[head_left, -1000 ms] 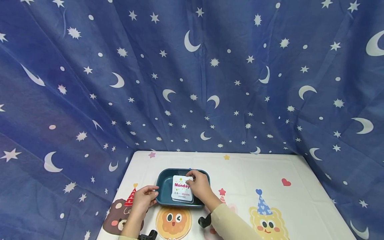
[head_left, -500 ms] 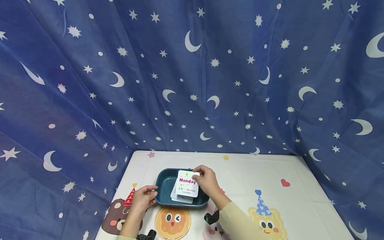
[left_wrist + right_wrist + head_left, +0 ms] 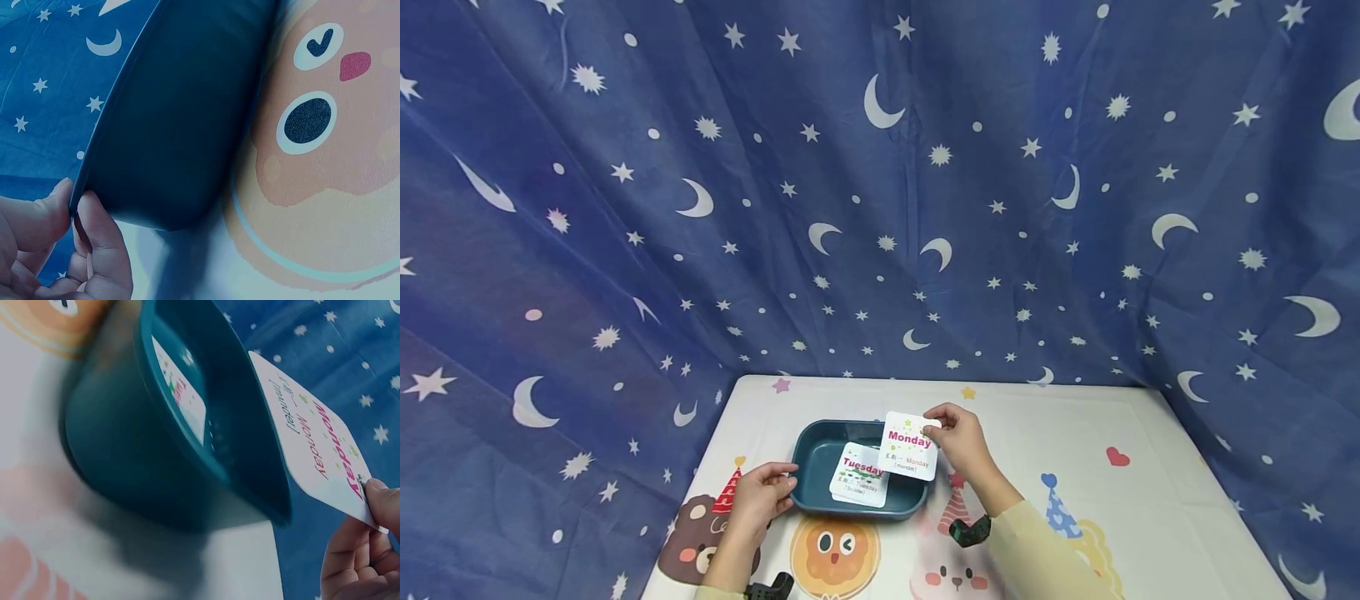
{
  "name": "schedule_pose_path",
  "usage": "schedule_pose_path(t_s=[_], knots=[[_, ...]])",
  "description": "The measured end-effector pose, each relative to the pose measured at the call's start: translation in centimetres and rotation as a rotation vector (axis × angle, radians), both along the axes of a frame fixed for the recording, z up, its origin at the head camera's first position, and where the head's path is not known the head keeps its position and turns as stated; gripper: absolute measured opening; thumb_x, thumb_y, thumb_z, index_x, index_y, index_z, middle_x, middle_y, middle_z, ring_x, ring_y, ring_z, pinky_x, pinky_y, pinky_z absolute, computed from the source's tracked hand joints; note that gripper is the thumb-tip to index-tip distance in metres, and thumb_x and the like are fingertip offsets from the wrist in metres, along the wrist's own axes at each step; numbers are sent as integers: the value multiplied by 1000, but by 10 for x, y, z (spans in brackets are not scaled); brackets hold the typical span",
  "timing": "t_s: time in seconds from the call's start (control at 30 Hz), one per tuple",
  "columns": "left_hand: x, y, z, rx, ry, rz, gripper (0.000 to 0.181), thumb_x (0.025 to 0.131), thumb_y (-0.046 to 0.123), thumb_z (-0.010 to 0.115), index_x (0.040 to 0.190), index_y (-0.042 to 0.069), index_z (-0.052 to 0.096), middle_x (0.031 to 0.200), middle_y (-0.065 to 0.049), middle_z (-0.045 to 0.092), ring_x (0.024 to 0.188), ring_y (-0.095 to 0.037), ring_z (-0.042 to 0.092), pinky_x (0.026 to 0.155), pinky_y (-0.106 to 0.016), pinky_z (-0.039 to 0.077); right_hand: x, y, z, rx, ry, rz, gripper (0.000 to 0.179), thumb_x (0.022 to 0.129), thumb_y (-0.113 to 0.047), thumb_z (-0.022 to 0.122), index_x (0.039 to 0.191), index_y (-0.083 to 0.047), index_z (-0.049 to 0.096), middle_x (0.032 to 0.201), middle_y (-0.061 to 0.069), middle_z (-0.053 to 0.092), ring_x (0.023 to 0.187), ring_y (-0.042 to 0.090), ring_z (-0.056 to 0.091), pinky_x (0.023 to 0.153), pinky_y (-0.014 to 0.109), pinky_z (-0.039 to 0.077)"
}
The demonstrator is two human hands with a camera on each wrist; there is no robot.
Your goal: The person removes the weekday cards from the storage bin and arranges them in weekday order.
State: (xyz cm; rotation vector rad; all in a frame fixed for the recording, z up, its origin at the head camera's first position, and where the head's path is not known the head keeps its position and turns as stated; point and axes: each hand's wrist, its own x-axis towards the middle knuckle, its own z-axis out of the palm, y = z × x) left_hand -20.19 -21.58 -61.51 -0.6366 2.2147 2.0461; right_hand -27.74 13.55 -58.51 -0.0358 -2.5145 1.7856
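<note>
A white flash card printed "Monday" (image 3: pixel 907 454) is pinched at its right edge by the right hand (image 3: pixel 962 437), raised over the right side of a dark teal basin (image 3: pixel 820 505). In the right wrist view thumb and fingers grip a corner of this Monday card (image 3: pixel 306 434). Inside the basin lies a "Tuesday" card (image 3: pixel 859 483), with the edge of another card showing beneath it. The left hand (image 3: pixel 762 496) holds the basin's left rim; the left wrist view has its thumb and fingers pinching the rim of the basin (image 3: pixel 169 125).
The basin stands on a white tablecloth (image 3: pixel 1037 433) with cartoon prints, among them an orange round face (image 3: pixel 835 575) in front of it. A blue curtain (image 3: pixel 880 208) with moons and stars hangs behind the table and on both sides.
Lifted off the cards in the basin, the Monday card has moved right and up with the right hand, uncovering the Tuesday card. The left hand stays on the rim.
</note>
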Motion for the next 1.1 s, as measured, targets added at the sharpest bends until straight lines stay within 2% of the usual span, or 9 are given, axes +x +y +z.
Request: schedule_pose_path(t_s=[0.3, 0.53, 0.77, 1.1], knots=[[1, 1, 1, 0, -6, 3, 28, 96, -3, 74, 124, -7, 74, 87, -6, 58, 70, -16, 62, 63, -25, 62, -5, 42, -5, 46, -48, -39, 18, 92, -1, 81, 109, -7, 78, 95, 7, 66, 85, 18, 55, 64, 19, 49], [0, 0, 1, -1, -2, -1, 28, 96, -3, 75, 124, -7, 74, 87, -6, 58, 71, -16, 61, 63, -25, 62, -9, 68, -14, 66, -72, -37, 19, 92, -1, 80, 110, -5, 77, 91, 7, 64, 82, 18, 54, 62, 20, 47], [0, 0, 1, -2, 4, 0, 27, 97, -2, 74, 124, -6, 74, 88, -5, 58, 72, -16, 61, 64, -26, 63, -18, 85, -21, 71, -115, -28, 19, 92, 0, 79, 110, -3, 77, 87, 5, 65, 78, 15, 55, 62, 21, 49], [1, 0, 1, -5, 9, 3, 26, 97, -2, 74, 123, -6, 74, 88, -6, 58, 72, -16, 62, 64, -25, 62, -28, 93, -40, 111, -154, -25, 18, 90, 2, 80, 106, -3, 78, 84, 2, 58, 80, 17, 49, 61, 23, 42]])
